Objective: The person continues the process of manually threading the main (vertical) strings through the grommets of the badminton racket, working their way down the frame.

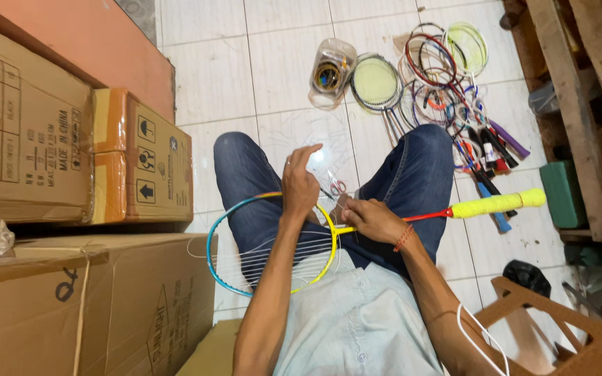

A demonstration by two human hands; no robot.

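Racket (pixel 270 244): across lap, head at left, yellow handle (pixel 497 203) at right.
Left hand (pixel 299 186): over frame rim, fingers pinching string.
Right hand (pixel 373 219): fingers closed around shaft, nearer handle.

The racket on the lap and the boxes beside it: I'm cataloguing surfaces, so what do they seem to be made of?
Racket: glossy painted frame in blue and yellow, likely metal or composite; the paint hides which. Its strings look like thin pale synthetic cord. Its grip looks like matte yellow wrap tape. Boxes: plain brown corrugated cardboard with folded flaps.
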